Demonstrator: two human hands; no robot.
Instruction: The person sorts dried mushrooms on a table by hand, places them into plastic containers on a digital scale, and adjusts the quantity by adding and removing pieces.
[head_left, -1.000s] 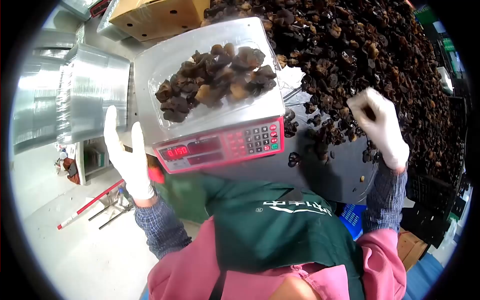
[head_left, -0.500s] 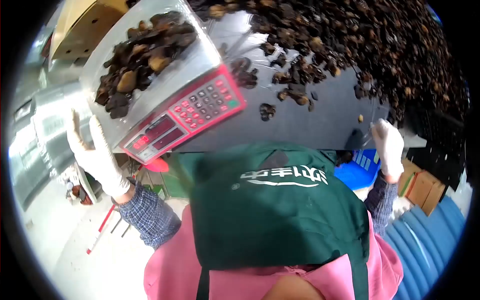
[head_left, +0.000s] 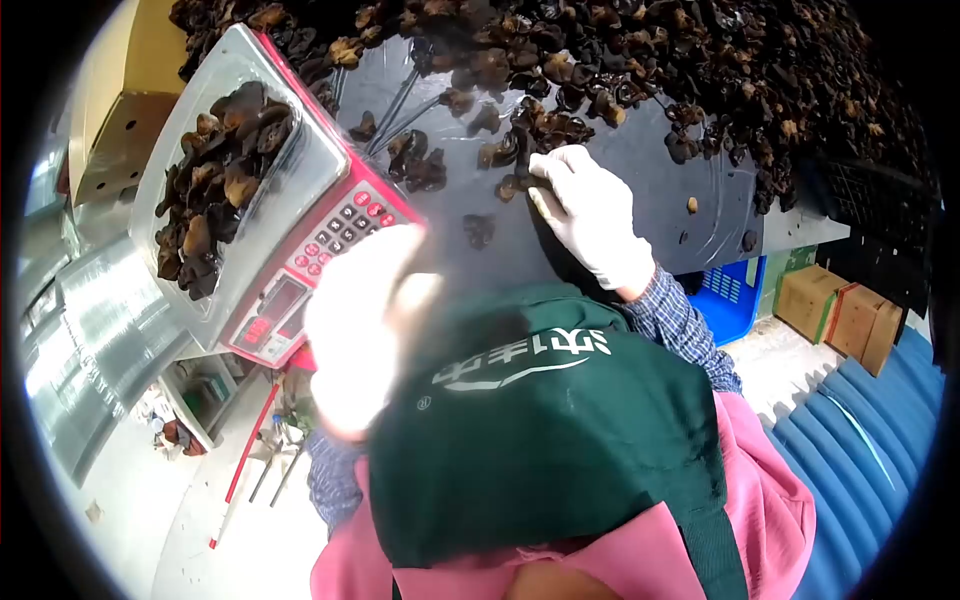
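Note:
A digital scale (head_left: 347, 180) with a red frame and number keys carries a pile of dark brown, wet-looking wood ear mushrooms (head_left: 225, 175) on its clear-covered pan. My left hand (head_left: 360, 325), in a white glove, is smeared by motion over the scale's front right corner, so its fingers cannot be made out. At the table's middle, my gloved right hand (head_left: 595, 215) pinches a wood ear mushroom (head_left: 522, 160) at the edge of some loose pieces. A few more pieces lie between that hand and the scale.
A large heap of wood ear mushrooms (head_left: 700, 60) covers the far and right parts of the dark table (head_left: 690, 215). Beyond the scale stands a cardboard box (head_left: 125, 140). Below the table are a blue plastic basket (head_left: 730, 300) and brown cartons (head_left: 835, 310) at right.
My right hand has moved left from the table's right edge to the loose mushrooms. My left hand has swung right from beside the scale to its front corner. The view has shifted.

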